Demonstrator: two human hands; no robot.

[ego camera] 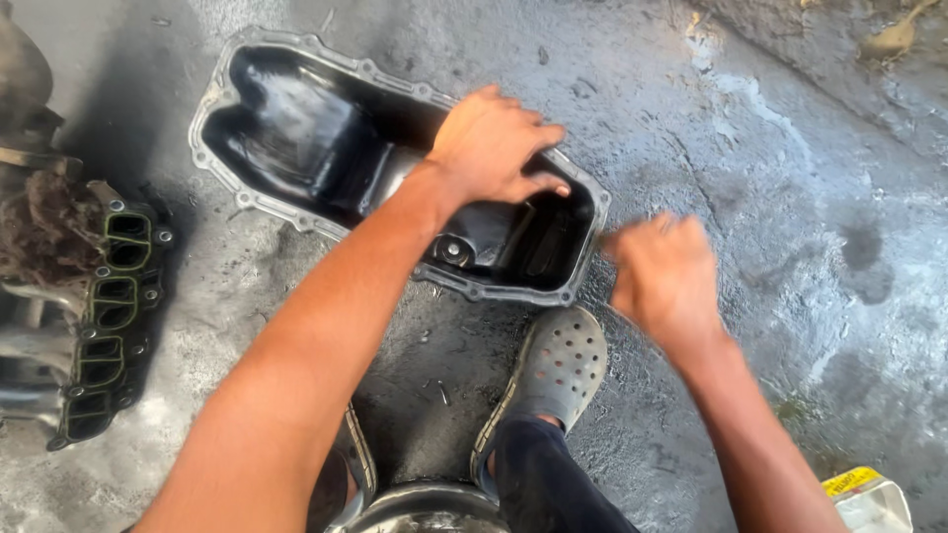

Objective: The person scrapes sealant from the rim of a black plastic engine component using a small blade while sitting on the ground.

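Pan: black oil pan [326,138] lies open side up on the wet concrete floor [770,197].
Left hand [494,148]: fingers spread, pressing on the pan's near rim.
Right hand [664,276]: blurred, loosely curled just beside the pan's right end; grip unclear.
Manifold [109,316]: well left of the pan.
Shoe [553,370]: grey clog just below the pan.

Left hand [494,148] resting on black oil pan [296,128] rim, blurred right hand [664,276] at its three o'clock, intake manifold [109,316] at nine o'clock, wet concrete floor [770,148].

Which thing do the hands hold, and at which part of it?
The left hand presses the black oil pan at its far rim. The right hand is blurred beside the pan's end; its hold cannot be told.
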